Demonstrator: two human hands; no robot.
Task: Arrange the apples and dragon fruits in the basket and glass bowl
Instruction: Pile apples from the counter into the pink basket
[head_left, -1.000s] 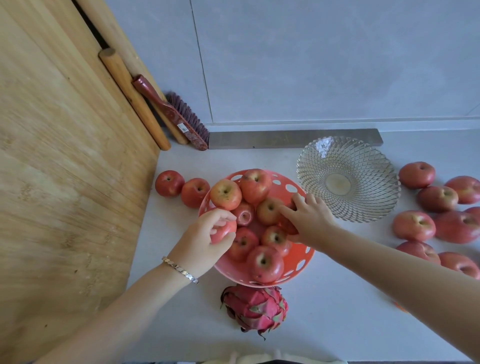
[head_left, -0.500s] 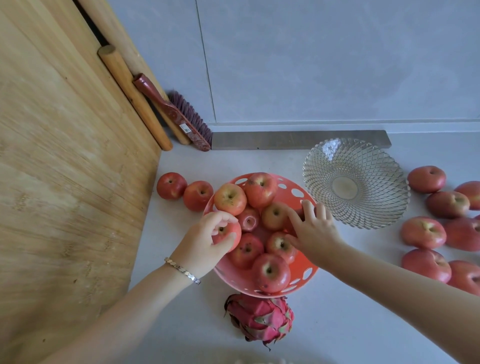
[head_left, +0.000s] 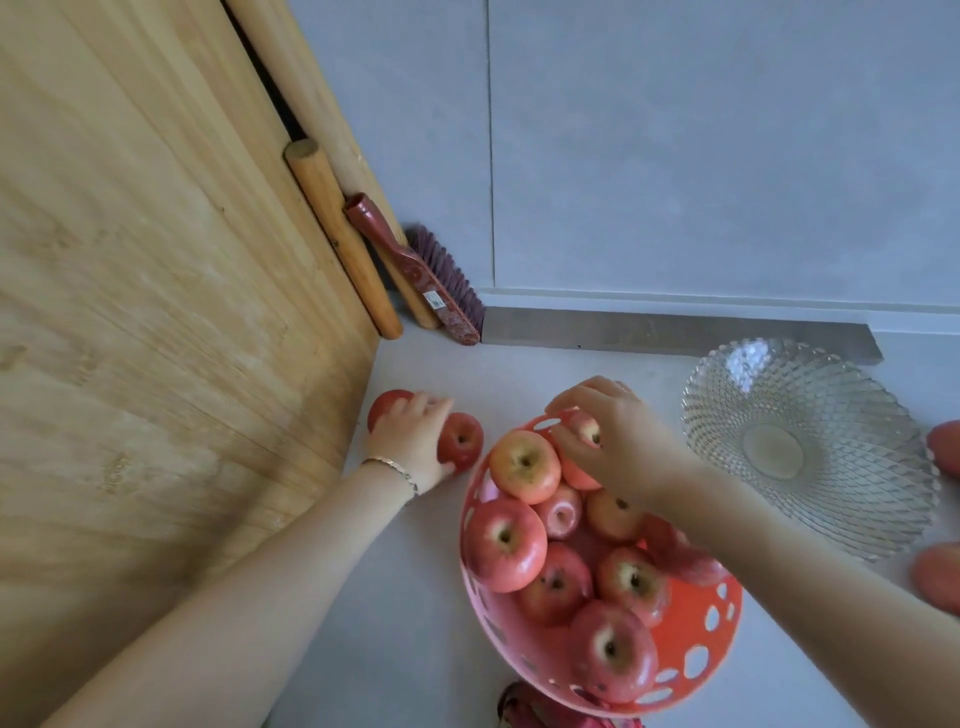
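An orange perforated basket (head_left: 691, 660) sits on the pale counter, filled with several red-yellow apples (head_left: 504, 545). My right hand (head_left: 618, 441) reaches over its far rim, fingers closed around an apple (head_left: 589, 431) at the top of the pile. My left hand (head_left: 410, 441) lies on the counter left of the basket, between two loose apples. It touches the far-left one (head_left: 384, 408) and the nearer one (head_left: 462, 441); the grip is unclear. An empty glass bowl (head_left: 857, 415) stands right of the basket. A dragon fruit (head_left: 524, 712) peeks out below the basket.
A large wooden board (head_left: 156, 312) walls off the left side. A rolling pin (head_left: 337, 234) and a red-handled brush (head_left: 415, 270) lean in the back corner beside it. A grey strip (head_left: 675, 332) lies along the wall. More apples (head_left: 937, 577) show at the right edge.
My left hand left the apple in the basket and moved left to the two loose apples. My right hand shifted from the basket's right rim onto an apple at its far side.
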